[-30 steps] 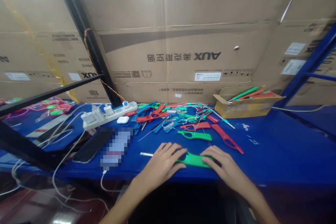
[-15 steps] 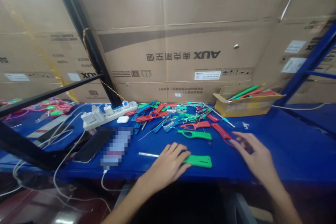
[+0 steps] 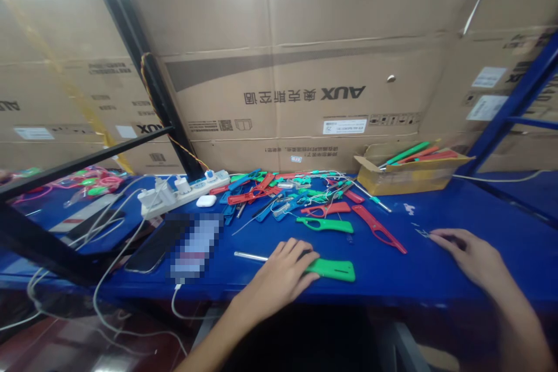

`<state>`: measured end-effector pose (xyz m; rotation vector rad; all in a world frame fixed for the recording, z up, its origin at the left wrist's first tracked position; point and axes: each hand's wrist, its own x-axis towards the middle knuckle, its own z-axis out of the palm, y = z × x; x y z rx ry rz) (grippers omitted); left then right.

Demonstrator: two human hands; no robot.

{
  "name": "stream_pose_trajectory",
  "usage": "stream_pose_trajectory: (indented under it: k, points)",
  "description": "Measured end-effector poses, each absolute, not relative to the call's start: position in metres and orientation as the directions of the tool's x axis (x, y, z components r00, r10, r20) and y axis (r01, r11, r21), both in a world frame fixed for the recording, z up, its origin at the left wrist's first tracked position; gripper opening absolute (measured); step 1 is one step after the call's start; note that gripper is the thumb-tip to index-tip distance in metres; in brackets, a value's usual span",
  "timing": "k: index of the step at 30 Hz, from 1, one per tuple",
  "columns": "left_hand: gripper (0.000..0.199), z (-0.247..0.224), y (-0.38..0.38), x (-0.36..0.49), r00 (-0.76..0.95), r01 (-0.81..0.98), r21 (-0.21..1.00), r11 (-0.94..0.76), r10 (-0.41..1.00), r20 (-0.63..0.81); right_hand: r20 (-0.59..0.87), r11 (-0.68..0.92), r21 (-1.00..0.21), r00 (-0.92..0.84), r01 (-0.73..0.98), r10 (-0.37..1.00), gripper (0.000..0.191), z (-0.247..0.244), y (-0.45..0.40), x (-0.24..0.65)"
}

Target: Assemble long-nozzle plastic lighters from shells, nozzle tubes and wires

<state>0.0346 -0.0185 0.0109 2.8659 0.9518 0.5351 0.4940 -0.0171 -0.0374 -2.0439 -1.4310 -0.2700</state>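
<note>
My left hand is closed over a green long-necked gas lighter, which lies on the blue table. Its metal tube sticks out to the left of my fingers. Over on the right, my right hand has its thumb and forefinger together at the tabletop. Small pale bits lie right at those fingertips, too blurred to name. Whether one is pinched is unclear. Between my hands lies a red lighter half-shell. A green half-shell rests beyond my left hand.
A heap of red, blue and green lighter parts with thin wires spreads behind. An open carton of lighters stands back right. Two phones, one dark, a power strip and a white earbud case occupy the left.
My right hand has moved right, away from the red half-shell to the small bits. My left hand still holds the green gas lighter in about the same place.
</note>
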Motion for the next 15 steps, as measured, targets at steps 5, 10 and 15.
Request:
stream_pose_trajectory:
  k: [5, 10, 15]
  points:
    - [0.031, 0.0114, -0.0190, 0.0339, 0.735, 0.572, 0.209, -0.793, 0.609, 0.298, 0.335, -0.213, -0.461, 0.391, 0.862, 0.857, 0.018, -0.0410, -0.0147, 0.4988]
    - [0.030, 0.0111, -0.0182, 0.0339, 0.735, 0.574, 0.225, -0.787, 0.617, 0.283, 0.329, -0.189, -0.460, 0.364, 0.868, 0.871, 0.021, -0.0449, -0.0122, 0.4967]
    - [0.030, 0.0106, -0.0191, 0.0336, 0.731, 0.574, 0.233, -0.785, 0.619, 0.287, 0.384, -0.153, -0.442, 0.341, 0.884, 0.858, 0.020, -0.0455, -0.0129, 0.4938]
